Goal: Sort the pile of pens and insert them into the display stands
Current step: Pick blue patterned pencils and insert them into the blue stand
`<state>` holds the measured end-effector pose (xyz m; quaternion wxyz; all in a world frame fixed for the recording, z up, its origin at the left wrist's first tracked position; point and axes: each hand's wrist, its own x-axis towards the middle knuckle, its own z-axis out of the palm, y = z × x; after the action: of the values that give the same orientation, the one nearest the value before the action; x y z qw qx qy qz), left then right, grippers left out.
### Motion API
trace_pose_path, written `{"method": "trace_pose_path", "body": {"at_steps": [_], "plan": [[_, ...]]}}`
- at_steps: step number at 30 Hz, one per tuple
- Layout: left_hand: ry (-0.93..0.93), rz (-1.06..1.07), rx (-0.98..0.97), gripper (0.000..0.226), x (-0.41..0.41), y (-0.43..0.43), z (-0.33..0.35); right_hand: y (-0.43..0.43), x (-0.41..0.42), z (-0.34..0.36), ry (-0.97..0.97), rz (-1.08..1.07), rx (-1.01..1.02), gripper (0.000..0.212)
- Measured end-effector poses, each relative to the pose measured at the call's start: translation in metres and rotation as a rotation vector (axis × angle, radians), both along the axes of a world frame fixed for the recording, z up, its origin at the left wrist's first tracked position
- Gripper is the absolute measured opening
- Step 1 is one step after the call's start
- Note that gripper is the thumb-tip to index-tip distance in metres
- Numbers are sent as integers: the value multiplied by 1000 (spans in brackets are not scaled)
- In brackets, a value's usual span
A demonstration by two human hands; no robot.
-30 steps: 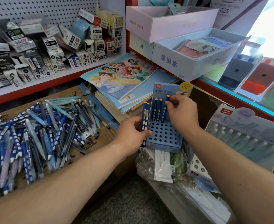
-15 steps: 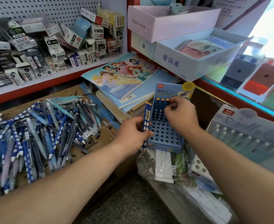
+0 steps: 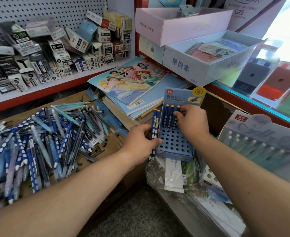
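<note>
Centre of frame: pinching the rightmost of three upright dotted pens (image 3: 170, 115) in the back row of the blue display stand (image 3: 173, 144), right hand (image 3: 190, 122) fingertips pressed onto the barrel. Clutching two spare pens (image 3: 154, 124) of the same kind in the left hand (image 3: 140, 144), fingers curled round them, hard against the stand's left wall. Cannot quite tell whether that third pen is seated to the bottom of its hole, being hidden behind the knuckles.

Likely trouble: tipping or sliding the stand, propped as it is on a slack plastic bag (image 3: 158, 175) rather than anything firm, with an off-centre downward push, and so spilling the upright three. Also jamming a tip on the rim between holes if fed in at a slant. Also letting one of the spare pair slip down beside the bag while attention sits on the right. At left of frame, in the mixed pile (image 3: 38, 134) on the cardboard (image 3: 110, 147), easy to pick up a look-alike meant for the grey stand (image 3: 260, 142) at the right edge.
</note>
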<state>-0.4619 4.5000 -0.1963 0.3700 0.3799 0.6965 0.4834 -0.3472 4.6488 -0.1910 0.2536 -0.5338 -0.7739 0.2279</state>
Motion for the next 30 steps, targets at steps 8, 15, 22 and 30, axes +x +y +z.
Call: {"method": "trace_pose_path", "body": {"at_steps": [8, 15, 22, 30], "plan": [[-59, -40, 30, 26, 5, 4, 3, -36, 10, 40, 300, 273, -332, 8], [-77, -62, 56, 26, 9, 7, 6, -38, 20, 40, 341, 344, -308, 4], [-36, 30, 33, 25, 2, 6, 4, -4, 30, 32, 340, 2, -45, 11], [72, 70, 11, 23, 3, 8, 5, -5, 27, 25, 166, -6, 48, 15]]}}
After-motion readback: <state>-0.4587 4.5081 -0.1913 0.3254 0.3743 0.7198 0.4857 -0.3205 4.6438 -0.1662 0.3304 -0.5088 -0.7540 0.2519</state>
